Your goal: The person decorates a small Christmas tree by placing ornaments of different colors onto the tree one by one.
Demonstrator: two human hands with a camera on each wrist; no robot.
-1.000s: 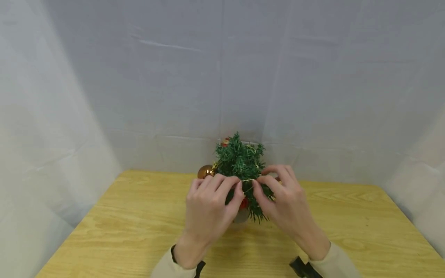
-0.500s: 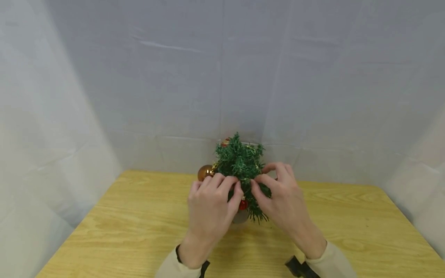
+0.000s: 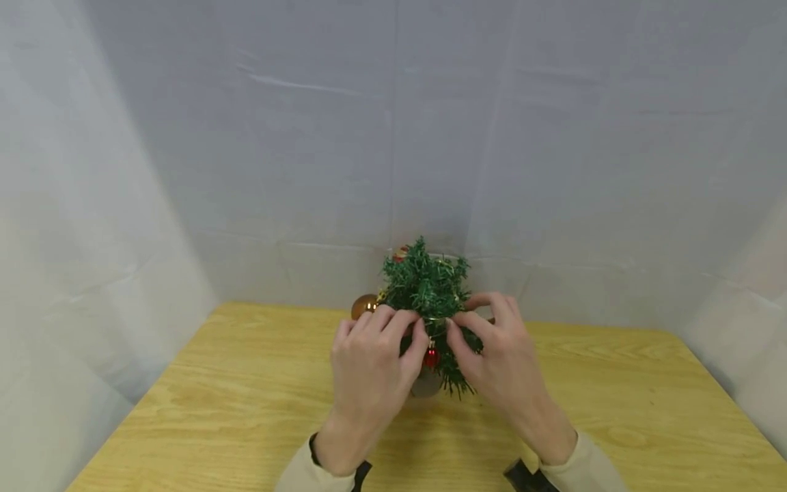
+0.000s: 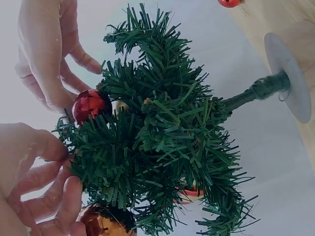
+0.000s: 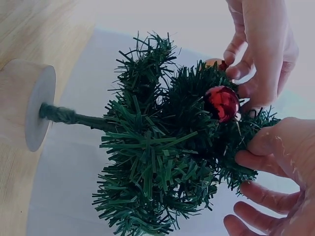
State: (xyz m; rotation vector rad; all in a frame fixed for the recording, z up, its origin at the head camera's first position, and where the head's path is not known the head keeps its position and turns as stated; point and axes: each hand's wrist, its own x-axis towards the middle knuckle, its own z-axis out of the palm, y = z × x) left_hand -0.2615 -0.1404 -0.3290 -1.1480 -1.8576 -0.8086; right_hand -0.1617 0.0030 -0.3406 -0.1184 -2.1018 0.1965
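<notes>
A small green artificial Christmas tree [image 3: 425, 277] stands upright on a round pale base [image 4: 291, 81]. In front of it my left hand [image 3: 371, 365] and right hand [image 3: 501, 362] face each other, thumb and forefinger of each pinching a thin gold cord [image 3: 435, 319] spread between them. Just below the cord hangs a shiny red ball ornament [image 3: 432, 355], against the branches. In the right wrist view this red ball [image 5: 222, 103] shows its cap and a thin strand close to the right fingertips. The right hand's other fingers spread loosely beside the foliage.
On the tree's left side hangs a copper-coloured ball [image 3: 364, 305], and a red-and-gold ornament [image 3: 401, 253] sits behind near the top. Another red ball [image 4: 229, 2] lies at the left wrist view's upper edge. The wooden table [image 3: 246, 410] meets a pale curtain [image 3: 295, 171] behind.
The cord, stretched straight between the fingertips a second ago, has slackened and opened into a loop close against the branches. More of the red ball shows below it. The hands have shifted only slightly.
</notes>
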